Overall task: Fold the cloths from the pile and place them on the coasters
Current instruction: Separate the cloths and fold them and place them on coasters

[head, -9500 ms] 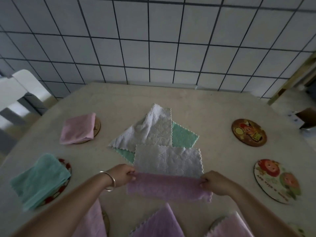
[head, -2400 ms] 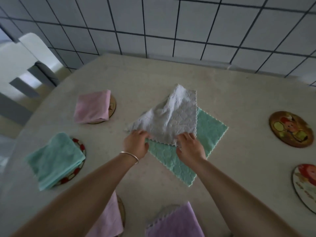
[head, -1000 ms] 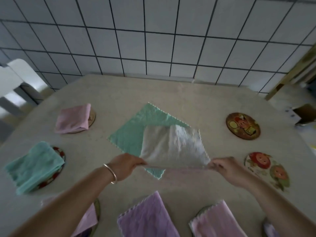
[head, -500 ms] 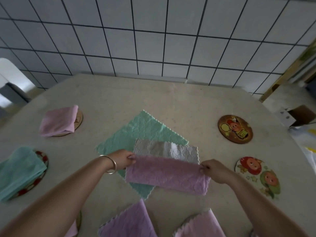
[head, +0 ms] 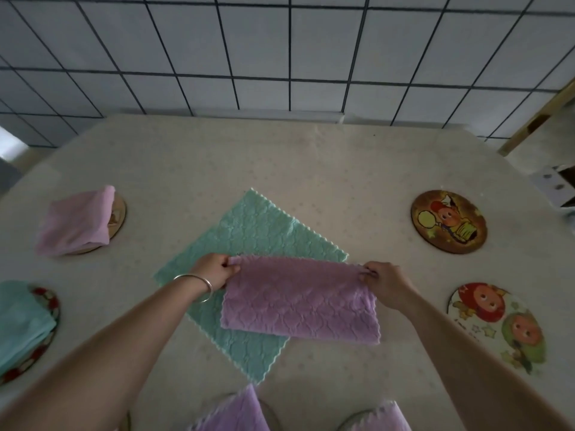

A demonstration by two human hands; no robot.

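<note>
Both hands, left hand (head: pixel 214 272) and right hand (head: pixel 384 283), pinched the purple cloth (head: pixel 298 301), now folded in half, second fold probably next.

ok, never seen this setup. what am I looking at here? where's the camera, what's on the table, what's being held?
There is no robot here: a person works with bare hands. The single camera sits on the person's head and looks forward and down, so both arms reach in from the bottom.

The left hand and right hand each pinch a top corner of a purple cloth, folded in half. Under it a green cloth lies flat on the table.

Around them are round coasters. Two at right are bare: a dark coaster and a light coaster. At left, a pink cloth and a teal cloth sit folded on theirs.
</note>
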